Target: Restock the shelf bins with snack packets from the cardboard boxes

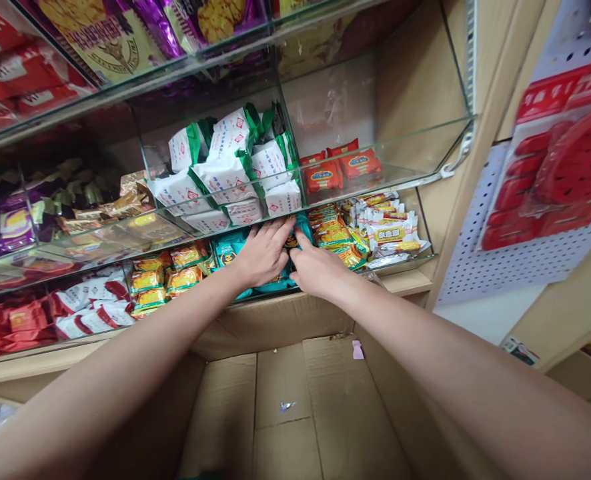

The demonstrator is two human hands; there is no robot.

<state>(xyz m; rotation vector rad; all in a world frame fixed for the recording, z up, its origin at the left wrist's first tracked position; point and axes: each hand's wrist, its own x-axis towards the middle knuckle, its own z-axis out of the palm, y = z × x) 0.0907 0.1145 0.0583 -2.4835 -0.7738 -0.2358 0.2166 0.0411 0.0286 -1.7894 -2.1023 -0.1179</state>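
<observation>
Along the lower shelf [40, 363], from left to right, red-and-white packets [88, 307], yellow packets [184, 280] and teal packets [226, 249] are displayed, the last lying in a compartment beneath both hands. The left hand [263, 257] is laid over the teal packets with fingers extended and unclenched. These are judged light, soft and slippery-filmed, with contents that may crumble; they are best held by their broad sides, without squeezing. At the compartment's left, one printed face is turned toward the viewer; the long axis cannot be fixed, most outlines being covered. By the right hand [320, 267], index finger extended, the teal packets are also reached; whether one is pinched cannot be told. Farther right, yellow-green packets [333, 233] and white-and-yellow packets [390, 231] are shelved.
</observation>
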